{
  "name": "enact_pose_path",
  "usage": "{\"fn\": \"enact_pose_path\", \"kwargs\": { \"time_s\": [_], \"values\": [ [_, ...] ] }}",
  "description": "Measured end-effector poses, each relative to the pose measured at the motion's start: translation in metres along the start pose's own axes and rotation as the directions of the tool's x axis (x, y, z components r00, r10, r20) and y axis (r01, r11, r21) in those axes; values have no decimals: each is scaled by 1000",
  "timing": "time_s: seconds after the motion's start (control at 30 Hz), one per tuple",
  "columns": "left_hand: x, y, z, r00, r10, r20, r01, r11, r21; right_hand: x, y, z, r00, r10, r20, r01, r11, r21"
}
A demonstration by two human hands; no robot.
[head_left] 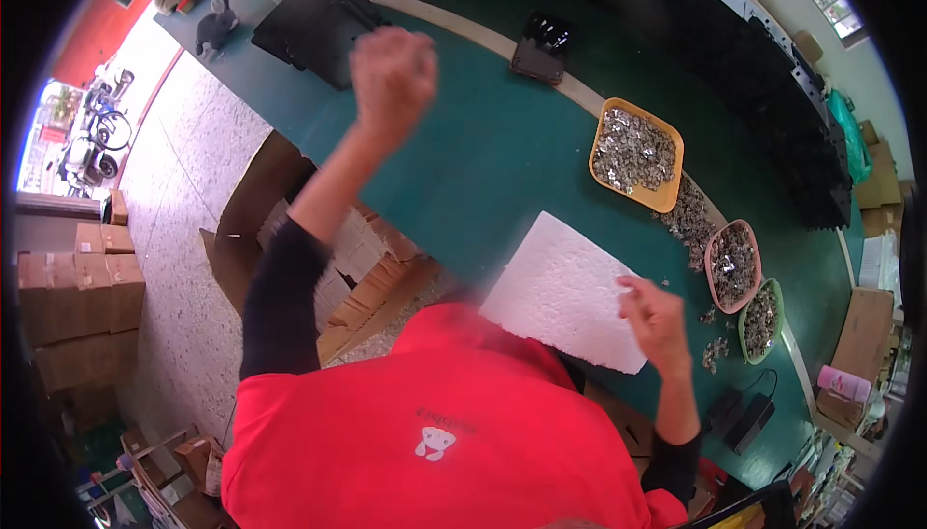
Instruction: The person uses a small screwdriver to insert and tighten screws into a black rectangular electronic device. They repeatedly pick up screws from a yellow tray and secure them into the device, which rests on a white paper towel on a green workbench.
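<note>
My left hand point(394, 83) is raised over the far left part of the green table, beside a stack of black flat panels point(307, 32). Its fingers are curled in, slightly blurred, and whatever they may hold is hidden. My right hand point(659, 324) hovers at the right edge of a white foam board point(560, 292). Its index finger and thumb point left, a little apart, with nothing visible between them. The foam board lies tilted at the near table edge, bare on top.
To the right stand a yellow tray point(597, 174), a pink tray point(711, 283) and a green tray point(745, 341) of small metal parts, with loose parts point(688, 225) spilled between. A black case point(539, 51) lies farther back. An open cardboard box point(256, 186) sits below left.
</note>
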State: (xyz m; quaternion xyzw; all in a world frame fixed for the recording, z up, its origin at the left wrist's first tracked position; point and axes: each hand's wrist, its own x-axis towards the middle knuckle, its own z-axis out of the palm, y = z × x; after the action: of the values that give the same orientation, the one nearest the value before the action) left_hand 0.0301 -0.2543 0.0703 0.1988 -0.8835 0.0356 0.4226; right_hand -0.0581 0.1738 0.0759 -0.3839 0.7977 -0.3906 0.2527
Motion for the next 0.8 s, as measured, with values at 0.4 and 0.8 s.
{"fn": "enact_pose_path", "kwargs": {
  "time_s": [0.4, 0.8],
  "values": [
    [-11, -136, 44, 938, -182, 294, 13, 868, 496, -9, 16, 60, 922, -184, -341, 61, 938, -342],
    [-8, -105, 45, 828, -329, 454, -10, 801, 598, -48, 25, 17, 804, 190, -564, -80, 973, 215]
  ]
}}
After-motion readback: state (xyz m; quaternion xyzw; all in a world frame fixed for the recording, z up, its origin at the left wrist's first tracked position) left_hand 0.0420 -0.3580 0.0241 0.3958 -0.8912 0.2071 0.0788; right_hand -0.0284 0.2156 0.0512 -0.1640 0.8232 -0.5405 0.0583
